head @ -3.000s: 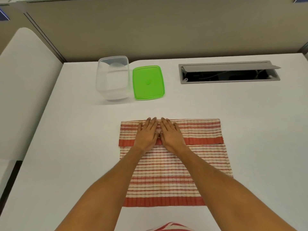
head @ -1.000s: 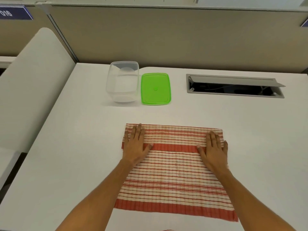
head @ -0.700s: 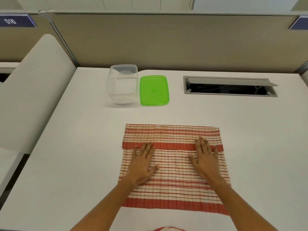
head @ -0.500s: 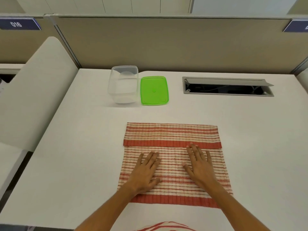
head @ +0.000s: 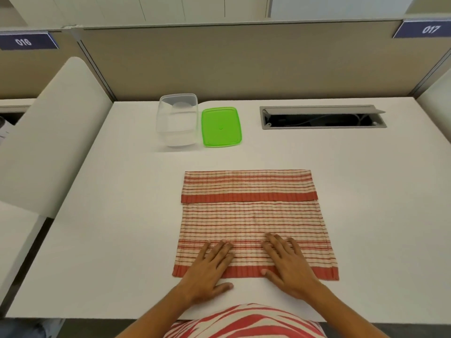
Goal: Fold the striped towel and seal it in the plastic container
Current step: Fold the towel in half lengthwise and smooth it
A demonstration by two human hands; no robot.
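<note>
Resting flat with fingers spread, left hand [head: 210, 269] and right hand [head: 289, 265] press the striped towel [head: 251, 215] at its near edge, gripping nothing. Towel lies mid-table, far edge folded over. Clear plastic container [head: 177, 119] stands beyond, open, green lid [head: 221, 126] beside it.

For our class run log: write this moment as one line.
towel: far edge folded over | left hand, right hand: flat on near edge | container: open | lid: beside it
</note>
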